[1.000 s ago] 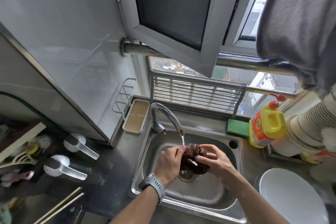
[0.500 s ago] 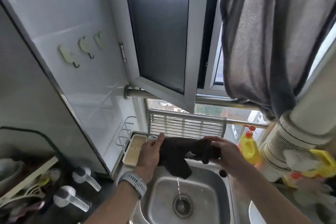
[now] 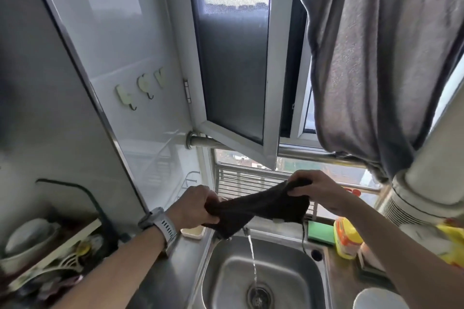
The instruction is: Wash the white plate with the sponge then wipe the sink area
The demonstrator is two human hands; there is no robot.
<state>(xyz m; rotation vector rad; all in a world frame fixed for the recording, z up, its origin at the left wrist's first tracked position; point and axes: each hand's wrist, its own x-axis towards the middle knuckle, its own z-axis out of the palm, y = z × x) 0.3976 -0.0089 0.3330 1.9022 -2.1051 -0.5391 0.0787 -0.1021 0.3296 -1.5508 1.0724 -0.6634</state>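
The dark cloth (image 3: 261,208) hangs stretched above the sink (image 3: 266,271), the left hand (image 3: 198,206) gripping one end and the right hand (image 3: 313,189) pinching the other. Judged as the wiping stage: fold it into a flat pad before touching the steel surface (image 3: 173,271), and shut off the running water (image 3: 252,256) first. The white plate (image 3: 376,300) sits at the lower right edge; the green sponge (image 3: 320,232) lies behind the sink beside the yellow bottle (image 3: 347,238).

daylight comes through the window (image 3: 236,52), left wall (image 3: 32,98) dim, glare on the tile (image 3: 140,63), edges bent by wide-angle, lower-left clutter (image 3: 45,266) blurred.
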